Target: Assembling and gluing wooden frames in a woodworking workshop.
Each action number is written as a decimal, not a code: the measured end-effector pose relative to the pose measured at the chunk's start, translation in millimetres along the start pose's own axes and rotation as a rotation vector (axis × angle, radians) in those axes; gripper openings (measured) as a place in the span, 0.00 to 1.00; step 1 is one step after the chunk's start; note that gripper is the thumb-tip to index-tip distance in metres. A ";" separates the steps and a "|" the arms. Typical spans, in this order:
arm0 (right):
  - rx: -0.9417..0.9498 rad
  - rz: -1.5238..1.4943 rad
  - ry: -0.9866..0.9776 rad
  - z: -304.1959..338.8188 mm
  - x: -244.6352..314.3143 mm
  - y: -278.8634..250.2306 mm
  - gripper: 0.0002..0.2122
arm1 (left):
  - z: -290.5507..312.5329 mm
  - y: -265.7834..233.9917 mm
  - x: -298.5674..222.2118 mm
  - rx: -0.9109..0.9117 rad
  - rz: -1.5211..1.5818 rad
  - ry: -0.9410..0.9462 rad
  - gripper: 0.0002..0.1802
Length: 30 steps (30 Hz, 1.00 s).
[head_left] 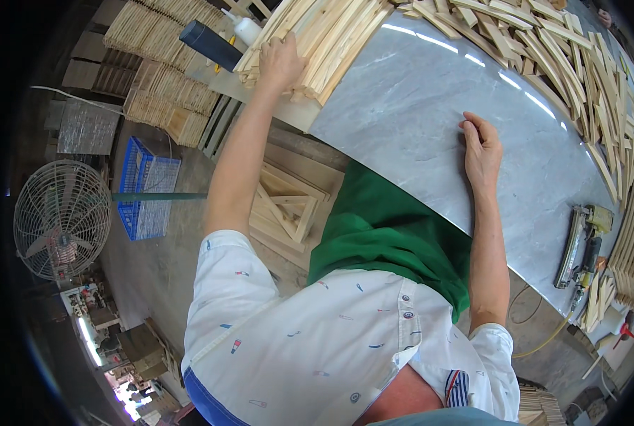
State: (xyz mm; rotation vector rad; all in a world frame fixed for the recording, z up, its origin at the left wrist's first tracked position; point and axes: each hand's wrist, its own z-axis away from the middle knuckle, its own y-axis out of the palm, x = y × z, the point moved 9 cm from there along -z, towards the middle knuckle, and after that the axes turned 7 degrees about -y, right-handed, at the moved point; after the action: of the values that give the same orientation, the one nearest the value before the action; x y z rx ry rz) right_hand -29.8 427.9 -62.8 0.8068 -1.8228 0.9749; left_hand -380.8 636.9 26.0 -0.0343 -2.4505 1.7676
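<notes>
Head view: your left hand (280,62) lies w/ fingers spread flat on the stack of curved wood slats (331,35). Your right hand (482,150) rests on bare grey marble worktop (416,106), fingers curled, gripping nothing; nail gun (578,245) well right of them.

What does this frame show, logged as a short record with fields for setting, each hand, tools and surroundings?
Setting: workshop, grey marble-look worktable
Left hand: stretched out, resting on a stack of pale wooden slats at the table's far left end
Right hand: flat on the bare tabletop, holding nothing
Loose slats: heaped along the far and right edges
Tools: nail gun lying on the table at right, hose attached
Surroundings: floor fan, blue crate, square wooden frames under the table
</notes>
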 end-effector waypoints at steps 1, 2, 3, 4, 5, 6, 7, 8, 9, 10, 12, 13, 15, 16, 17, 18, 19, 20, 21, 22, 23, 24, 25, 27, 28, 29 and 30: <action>-0.001 -0.002 0.016 -0.2 -0.1 0.0 0.10 | -2.4 2.2 1.9 0.029 -0.002 -0.008 0.33; 0.002 -0.002 0.020 0.0 0.7 0.1 0.10 | -4.6 4.1 2.5 0.059 -0.004 -0.012 0.34; 0.004 -0.002 0.013 -0.5 2.7 0.2 0.10 | -6.6 3.4 2.9 0.063 -0.006 -0.012 0.34; 0.005 -0.001 0.005 -0.8 4.2 0.4 0.10 | -8.7 3.6 5.1 0.081 -0.008 -0.028 0.35; 0.006 -0.001 -0.002 -0.6 4.8 1.1 0.10 | -10.8 3.4 7.6 0.098 -0.011 -0.044 0.36; 0.006 -0.002 0.003 0.0 3.4 2.1 0.10 | -13.2 2.9 10.1 0.116 -0.014 -0.060 0.37; 0.002 -0.008 0.004 -0.1 1.9 1.4 0.10 | -17.8 0.0 10.1 0.119 -0.015 -0.056 0.37; -0.002 -0.014 0.004 -0.2 0.8 0.8 0.10 | -22.3 -0.3 7.9 0.171 -0.015 -0.019 0.35; -0.006 -0.020 0.005 -0.1 -0.1 0.2 0.10 | -25.5 0.1 5.4 0.224 -0.014 0.017 0.32; -0.009 -0.020 0.011 0.5 -1.3 -0.4 0.10 | -25.9 3.2 1.4 0.276 -0.014 0.055 0.30; -0.012 -0.031 0.018 0.8 -1.2 -0.9 0.10 | -25.9 4.6 -3.8 0.244 -0.047 0.070 0.29; -0.015 -0.036 0.022 0.5 -0.9 -1.2 0.10 | -26.0 5.0 -7.0 0.208 -0.077 0.082 0.28; -0.009 -0.034 0.028 -1.0 1.0 -0.8 0.10 | -24.2 9.2 -13.6 0.174 -0.110 0.102 0.28; 0.003 -0.029 0.027 -1.8 2.4 0.6 0.10 | -21.0 7.8 -14.8 0.108 -0.127 0.097 0.26; 0.012 -0.021 0.021 -2.5 4.1 -0.1 0.10 | -17.7 3.0 -18.7 0.037 -0.137 0.092 0.24; 0.003 -0.018 0.023 -2.4 4.6 -1.5 0.10 | -16.2 -3.2 -22.7 -0.034 -0.147 0.086 0.21; -0.001 -0.021 0.017 -2.2 5.7 -1.9 0.10 | -16.7 -4.5 -25.5 -0.037 -0.142 0.094 0.21; -0.004 -0.023 0.011 -2.1 6.7 -2.3 0.10 | -17.3 -7.7 -27.7 -0.060 -0.160 0.119 0.21; -0.007 -0.024 0.002 -2.3 7.5 -3.6 0.10 | -18.2 -11.3 -29.3 -0.084 -0.177 0.143 0.21; -0.009 -0.022 0.000 -2.2 6.4 -3.0 0.10 | -18.0 -14.4 -29.9 -0.106 -0.199 0.163 0.20; -0.009 -0.020 -0.003 -2.1 5.4 -2.1 0.10 | -19.6 -16.3 -29.7 -0.109 -0.196 0.162 0.20; -0.009 -0.019 -0.009 -2.2 4.8 -1.2 0.10 | -22.6 -18.1 -28.3 -0.104 -0.196 0.148 0.21; -0.008 -0.017 -0.016 -2.6 5.2 -0.7 0.10 | -26.0 -20.6 -26.6 -0.099 -0.196 0.133 0.21; -0.008 -0.021 -0.018 -2.7 5.6 -0.6 0.10 | -29.6 -31.1 -25.9 -0.101 -0.192 0.117 0.22; -0.008 -0.027 -0.012 -2.4 4.9 -0.5 0.10 | -31.2 -35.6 -25.2 -0.063 -0.167 0.090 0.23; -0.006 -0.035 -0.008 -2.1 4.7 -0.8 0.10 | -30.8 -41.9 -25.7 -0.026 -0.143 0.063 0.24; -0.007 -0.032 -0.016 -2.4 4.9 -1.8 0.10 | -30.5 -43.9 -25.5 0.011 -0.117 0.036 0.25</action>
State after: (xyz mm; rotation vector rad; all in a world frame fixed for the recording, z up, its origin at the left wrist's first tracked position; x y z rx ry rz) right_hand -29.2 428.5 -57.1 0.8388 -1.8204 0.9441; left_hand -349.9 649.5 74.9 0.0766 -2.3659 1.7163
